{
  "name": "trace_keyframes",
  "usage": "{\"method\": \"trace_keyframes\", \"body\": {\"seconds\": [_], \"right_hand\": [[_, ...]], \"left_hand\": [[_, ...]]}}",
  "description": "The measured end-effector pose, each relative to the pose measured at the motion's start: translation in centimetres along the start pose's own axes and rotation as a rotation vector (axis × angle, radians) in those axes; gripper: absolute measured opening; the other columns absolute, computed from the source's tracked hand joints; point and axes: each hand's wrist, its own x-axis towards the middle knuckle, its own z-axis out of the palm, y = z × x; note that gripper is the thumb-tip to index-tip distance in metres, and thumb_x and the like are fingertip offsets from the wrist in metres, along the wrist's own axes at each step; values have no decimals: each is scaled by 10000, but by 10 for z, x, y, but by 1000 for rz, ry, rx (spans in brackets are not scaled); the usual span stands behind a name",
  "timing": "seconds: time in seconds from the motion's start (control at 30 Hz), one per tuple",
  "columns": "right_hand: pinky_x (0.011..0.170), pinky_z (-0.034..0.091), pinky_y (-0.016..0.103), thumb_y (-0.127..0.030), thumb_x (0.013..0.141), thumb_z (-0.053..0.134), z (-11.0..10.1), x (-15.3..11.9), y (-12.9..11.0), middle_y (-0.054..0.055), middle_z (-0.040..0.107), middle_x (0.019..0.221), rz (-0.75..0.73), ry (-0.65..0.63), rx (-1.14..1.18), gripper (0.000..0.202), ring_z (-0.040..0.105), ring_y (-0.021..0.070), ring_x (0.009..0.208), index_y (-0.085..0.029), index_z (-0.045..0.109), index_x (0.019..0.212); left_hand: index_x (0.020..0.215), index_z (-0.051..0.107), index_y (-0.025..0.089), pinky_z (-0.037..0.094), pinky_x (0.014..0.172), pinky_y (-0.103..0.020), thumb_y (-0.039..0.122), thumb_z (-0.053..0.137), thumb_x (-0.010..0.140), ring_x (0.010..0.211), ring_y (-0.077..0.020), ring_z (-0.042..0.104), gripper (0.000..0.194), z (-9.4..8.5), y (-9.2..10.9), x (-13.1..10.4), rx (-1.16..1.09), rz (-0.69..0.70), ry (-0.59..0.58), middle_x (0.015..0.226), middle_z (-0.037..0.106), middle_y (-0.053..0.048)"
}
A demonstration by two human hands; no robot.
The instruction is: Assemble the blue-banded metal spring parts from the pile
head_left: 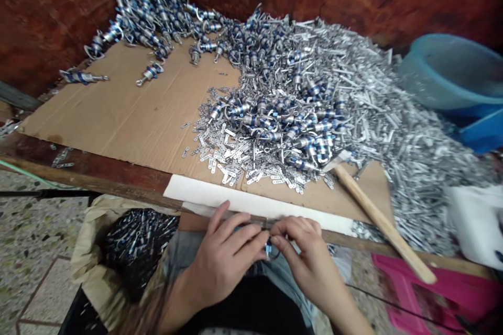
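Observation:
Close to my body, just off the table's front edge, my left hand [231, 251] and my right hand [301, 248] meet around one small metal fitting with a blue band [269, 248]. My left fingers wrap over it and hide most of its body. Thumb and fingertips of my right hand pinch at its right end; what exactly they grip is too small to tell. Beyond my hands lie many small flat metal links [231, 154] with holes and a pile of similar blue-banded metal fittings [291, 120] on the cardboard [118, 99].
A wooden-handled hammer [385, 220] lies across the front edge at right. Loose metal strips [373, 89] are heaped behind it, beside a blue plastic tub [456, 73]. A paper-lined bag of metal parts [137, 241] stands at left. A pink stool [436, 293] is below right.

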Motion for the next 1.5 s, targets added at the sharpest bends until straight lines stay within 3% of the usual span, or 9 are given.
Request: {"method": "trace_keyframes", "body": {"seconds": [0.17,0.3,0.4,0.57,0.7,0.83,1.03,1.17,1.5], "right_hand": [[718,302,329,-198,843,541,5,8,4,8,593,771,67,129,-114,96,505,184,773,-231,605,779],[722,340,328,-237,810,600,-10,28,15,21,601,838,40,86,-61,25,509,200,823,-233,616,829],[742,362,339,-247,827,583,-20,53,25,34,591,848,-16,206,-132,69,495,209,846,-227,632,870],[749,358,366,-216,845,543,-24,79,27,54,567,849,-69,180,-345,96,465,222,826,-208,635,817],[742,374,330,-213,895,463,-27,61,16,39,571,840,-109,154,-128,137,491,194,828,-205,584,833],[729,394,291,-182,899,461,-20,29,5,22,591,836,-107,-7,91,130,512,168,829,-216,583,873],[733,350,321,-140,862,517,-1,24,0,15,585,838,-63,-14,-43,171,500,179,822,-250,623,940],[697,350,306,-176,794,616,-2,36,1,9,575,795,70,-28,-21,66,505,177,787,-204,586,846],[699,307,322,-197,820,569,-6,27,-8,16,596,810,116,-6,-157,88,506,193,800,-221,612,746]], "left_hand": [[1132,602,193,15,1132,-540,332,588,852,1136,-213,480,313,9,-15,-7,242,143,-65,1110,660,-6],[1096,617,180,15,1128,-549,311,545,878,1075,-210,501,264,6,-9,1,253,59,-122,974,662,-20],[1064,624,186,51,1121,-558,290,559,867,987,-204,527,232,2,-1,6,191,-42,-173,884,641,-8],[1060,619,189,193,1100,-543,251,563,863,957,-201,546,213,-1,4,9,45,-132,-113,862,645,-4],[895,640,171,271,1091,-488,217,567,862,977,-189,566,92,-1,2,7,-39,-162,-35,843,666,0],[821,641,169,321,1073,-477,193,608,834,975,-189,582,43,1,0,5,-70,-130,20,806,675,7],[801,644,180,369,1038,-499,175,616,823,952,-200,597,37,1,-1,5,-78,-123,41,796,681,7],[776,640,196,378,1030,-499,204,609,830,930,-197,609,63,1,-1,5,-44,-122,26,776,678,20],[810,651,204,365,1042,-479,193,620,822,946,-187,595,35,0,-1,6,-91,-161,28,783,677,24]]}}
